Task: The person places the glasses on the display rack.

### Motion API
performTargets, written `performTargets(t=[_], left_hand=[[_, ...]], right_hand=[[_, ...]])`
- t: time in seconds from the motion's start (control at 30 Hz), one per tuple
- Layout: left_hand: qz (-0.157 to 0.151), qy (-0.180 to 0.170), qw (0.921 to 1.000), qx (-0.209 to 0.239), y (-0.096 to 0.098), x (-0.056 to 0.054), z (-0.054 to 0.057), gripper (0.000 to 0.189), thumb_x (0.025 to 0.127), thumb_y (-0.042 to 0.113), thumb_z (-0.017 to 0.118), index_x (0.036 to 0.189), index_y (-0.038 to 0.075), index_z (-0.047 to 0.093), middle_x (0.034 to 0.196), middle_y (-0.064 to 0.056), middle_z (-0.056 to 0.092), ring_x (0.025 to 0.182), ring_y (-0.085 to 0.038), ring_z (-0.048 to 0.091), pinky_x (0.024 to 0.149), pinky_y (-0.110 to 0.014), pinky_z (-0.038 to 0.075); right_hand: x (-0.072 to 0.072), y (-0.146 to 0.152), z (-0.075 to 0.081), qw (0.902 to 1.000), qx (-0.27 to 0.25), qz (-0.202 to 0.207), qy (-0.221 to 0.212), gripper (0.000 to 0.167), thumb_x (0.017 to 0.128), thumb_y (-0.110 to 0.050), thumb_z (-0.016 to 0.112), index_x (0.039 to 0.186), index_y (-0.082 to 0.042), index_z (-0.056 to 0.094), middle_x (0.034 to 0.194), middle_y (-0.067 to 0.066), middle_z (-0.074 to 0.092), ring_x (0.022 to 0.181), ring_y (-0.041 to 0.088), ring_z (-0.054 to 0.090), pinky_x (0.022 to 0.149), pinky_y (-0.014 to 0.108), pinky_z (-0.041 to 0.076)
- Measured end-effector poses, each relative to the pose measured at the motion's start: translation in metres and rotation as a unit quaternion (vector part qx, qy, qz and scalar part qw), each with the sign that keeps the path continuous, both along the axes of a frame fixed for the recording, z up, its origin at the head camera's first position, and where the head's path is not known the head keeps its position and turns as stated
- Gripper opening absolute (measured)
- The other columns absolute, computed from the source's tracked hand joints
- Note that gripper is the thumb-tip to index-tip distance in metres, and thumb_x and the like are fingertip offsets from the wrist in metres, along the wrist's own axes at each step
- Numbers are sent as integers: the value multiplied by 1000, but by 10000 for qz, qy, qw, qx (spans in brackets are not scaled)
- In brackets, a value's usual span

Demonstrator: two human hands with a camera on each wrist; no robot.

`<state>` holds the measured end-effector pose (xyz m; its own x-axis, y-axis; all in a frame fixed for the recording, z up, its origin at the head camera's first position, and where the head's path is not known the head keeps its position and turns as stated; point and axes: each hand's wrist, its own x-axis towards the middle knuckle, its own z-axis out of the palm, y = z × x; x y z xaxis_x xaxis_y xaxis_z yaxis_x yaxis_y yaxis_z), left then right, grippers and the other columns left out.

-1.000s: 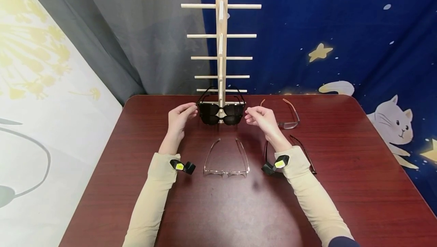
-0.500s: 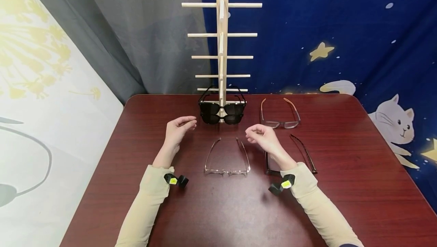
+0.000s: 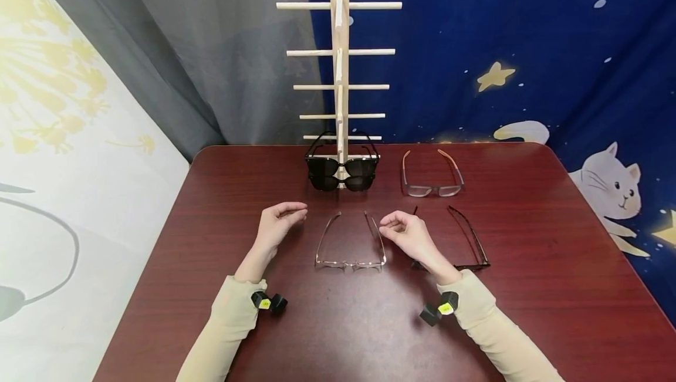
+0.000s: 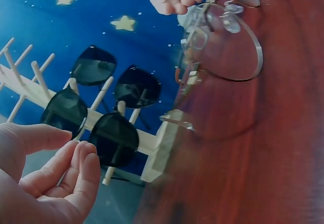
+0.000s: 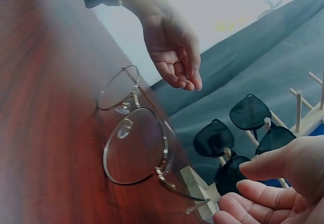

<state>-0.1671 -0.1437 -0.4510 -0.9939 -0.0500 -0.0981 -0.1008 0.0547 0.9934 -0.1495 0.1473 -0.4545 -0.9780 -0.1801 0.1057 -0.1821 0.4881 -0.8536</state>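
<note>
My left hand (image 3: 274, 226) hovers left of a pair of thin metal-framed eyeglasses (image 3: 351, 264), fingers loosely bent and holding nothing. On the other side my right hand (image 3: 412, 234) also holds nothing; its fingertips overlap the glasses' right temple in the head view. These eyeglasses lie with their temples pointing away from me. Behind them, two pairs of black sunglasses, an upper pair (image 3: 362, 166) and a lower pair (image 3: 359, 183), hang on the lowest pegs of a wooden display rack (image 3: 340, 30). In the left wrist view the metal-framed lenses (image 4: 238, 52) stand up from the table.
Eyeglasses with orange-tipped temples (image 3: 434, 191) lie at the back right. Nearer, dark-framed glasses (image 3: 477, 242) are partly hidden behind my right hand and wrist. Bare pegs (image 3: 372, 52) stick out from the rack's upper part. Curtains (image 3: 253, 47) hang behind the table (image 3: 338, 335).
Both hands have drawn back from beside the upper sunglasses toward me, down to either side of the metal-framed eyeglasses. The sunglasses stay on the rack.
</note>
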Motion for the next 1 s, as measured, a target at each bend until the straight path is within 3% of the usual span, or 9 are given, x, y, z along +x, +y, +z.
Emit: performTargets(t=[0.2,0.43,0.63,1.0], left_hand=[[-316,-156,9991,-250,4,12,-10,24,83,0,67,105,-11,65,94,-20,69,78,-17,67,74,-32,55],[-476,-189,9978,-432,8,22,-18,23,83,-1,67,103,-11,65,91,-20,69,74,-8,64,69,-25,54],[-559,-255,9950,-784,10,28,-22,21,81,1,69,101,-8,67,82,-9,69,68,-4,61,66,-24,52],[-884,-371,9903,-1006,19,32,-25,22,79,0,71,98,-9,66,80,-11,70,67,-4,62,60,-16,48]], right_hand=[[7,-1,-4,9997,195,143,29,11,78,-3,72,87,-1,66,76,8,69,67,17,65,61,21,49],[14,-4,-7,9993,210,276,-106,12,78,-1,71,88,2,64,74,7,68,65,15,64,58,19,48],[16,-4,-8,9991,189,271,-251,14,78,1,71,89,2,63,72,6,67,63,13,63,56,18,47],[16,-5,-10,9987,221,303,-346,15,77,4,70,90,3,63,74,5,66,63,12,62,59,20,49]])
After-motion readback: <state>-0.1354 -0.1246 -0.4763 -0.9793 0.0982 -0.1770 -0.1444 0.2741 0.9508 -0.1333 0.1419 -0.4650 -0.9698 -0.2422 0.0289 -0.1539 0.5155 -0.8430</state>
